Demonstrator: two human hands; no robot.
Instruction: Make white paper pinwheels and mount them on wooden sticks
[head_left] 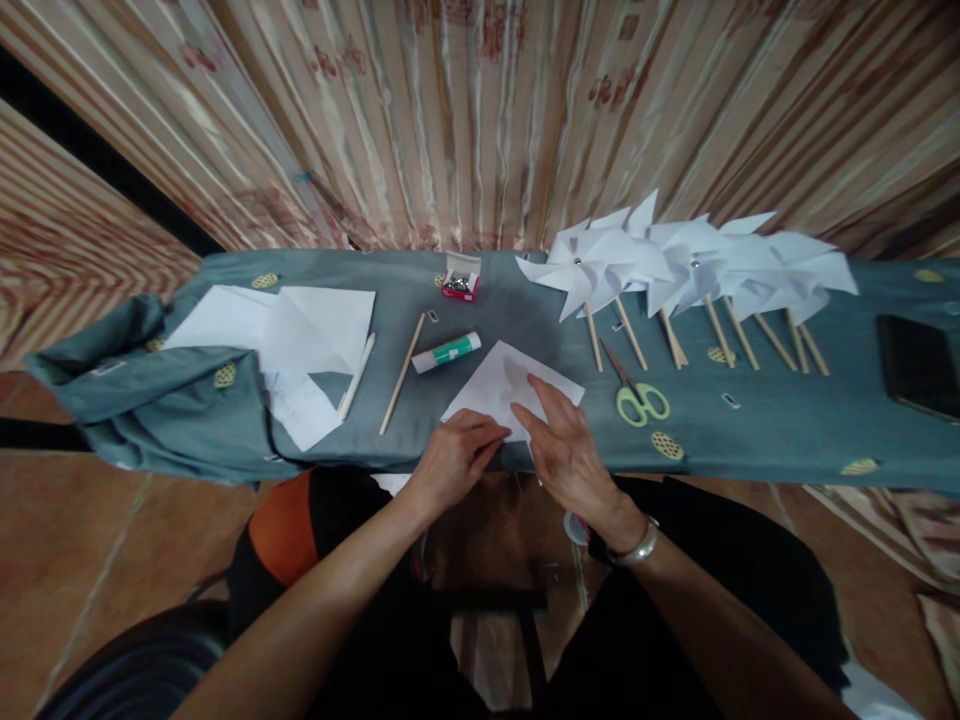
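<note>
A white sheet of paper [504, 368] lies at the front edge of the cloth-covered board, one corner pointing away from me. My left hand [459, 455] is closed, thumb and fingers pinching the paper's near left edge. Over its right half my right hand [564, 450] rests with fingers spread apart, the fingertips on or just above the sheet. Just beyond the paper is a green and white glue stick [448, 352]. Scissors with green handles [641, 402] lie to the right.
Several paper pinwheels [690, 262] on wooden sticks lie at the back right. A small red box [459, 284] holds shiny metal pins. Left are a wooden stick [403, 373], a white pencil-like stick [357, 377] and paper sheets [330, 320]. A dark phone [916, 362] lies far right.
</note>
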